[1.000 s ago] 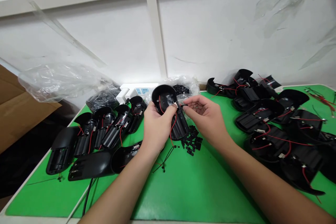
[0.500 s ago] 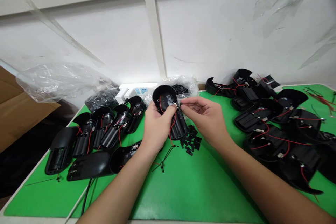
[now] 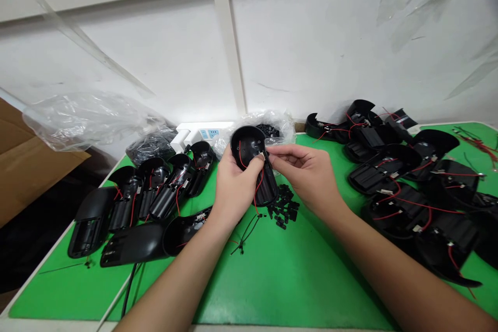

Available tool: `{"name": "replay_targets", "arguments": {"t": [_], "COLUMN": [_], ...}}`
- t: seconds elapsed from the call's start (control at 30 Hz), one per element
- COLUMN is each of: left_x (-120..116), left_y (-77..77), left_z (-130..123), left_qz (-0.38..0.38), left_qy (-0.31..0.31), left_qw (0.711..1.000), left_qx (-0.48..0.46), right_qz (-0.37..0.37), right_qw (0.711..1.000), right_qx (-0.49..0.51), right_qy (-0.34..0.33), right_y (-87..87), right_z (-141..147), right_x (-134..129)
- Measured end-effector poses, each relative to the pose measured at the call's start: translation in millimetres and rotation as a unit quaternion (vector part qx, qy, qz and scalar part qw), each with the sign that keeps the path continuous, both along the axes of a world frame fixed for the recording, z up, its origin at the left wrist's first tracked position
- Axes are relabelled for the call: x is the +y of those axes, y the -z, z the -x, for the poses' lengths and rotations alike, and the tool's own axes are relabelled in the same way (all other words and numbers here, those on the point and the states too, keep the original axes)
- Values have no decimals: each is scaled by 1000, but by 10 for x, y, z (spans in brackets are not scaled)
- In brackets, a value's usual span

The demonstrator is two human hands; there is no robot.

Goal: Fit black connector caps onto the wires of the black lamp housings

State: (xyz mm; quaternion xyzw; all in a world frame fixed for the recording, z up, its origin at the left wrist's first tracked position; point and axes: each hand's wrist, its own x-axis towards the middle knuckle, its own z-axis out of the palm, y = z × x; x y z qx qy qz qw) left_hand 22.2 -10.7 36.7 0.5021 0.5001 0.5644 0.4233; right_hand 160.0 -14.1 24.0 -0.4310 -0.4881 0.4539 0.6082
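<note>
A black plastic housing [image 3: 249, 140] with a round cup at its top and battery-like ribs below is held up over the mat, with red wire inside it. My left hand [image 3: 239, 179] wraps its left side, the thumb pressing near a small white part [image 3: 262, 156] at the right inner edge. My right hand [image 3: 305, 171] is closed in a pinch against the housing's right edge; whatever sits between the fingertips is hidden. Below the hands lies a pile of small black plastic pieces [image 3: 283, 207]. Thin red and black wires [image 3: 249, 231] dangle beneath the housing.
Similar black housings stand in a row [image 3: 155, 187] on the left and lie heaped [image 3: 389, 166] on the right of the green mat [image 3: 272, 285]. Behind are a white power strip [image 3: 206, 132], a plastic bag [image 3: 286, 127] of black parts and the wall. A cardboard box [image 3: 35, 155] is far left.
My right fingertips have closed in against the housing's right edge; the small dark piece seen at them before is now hidden. The housing has shifted slightly to the right.
</note>
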Motion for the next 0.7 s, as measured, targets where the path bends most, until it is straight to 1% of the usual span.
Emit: {"name": "replay_targets", "arguments": {"t": [0.37, 0.57, 0.7], "left_x": [0, 9, 11], "left_y": [-25, -10, -3], "left_z": [-2, 15, 26], "left_qz": [-30, -56, -49], "left_qy": [4, 2, 5], "left_qw": [999, 996, 997], "left_qx": [42, 67, 65], "right_qz": [-16, 3, 18], "right_qw": [1000, 1000, 1000], "right_qx": [-5, -3, 6], "right_qy": [-15, -11, -18], "right_y": [7, -8, -22], "right_z": [-22, -27, -39], "right_x": [30, 24, 19]}}
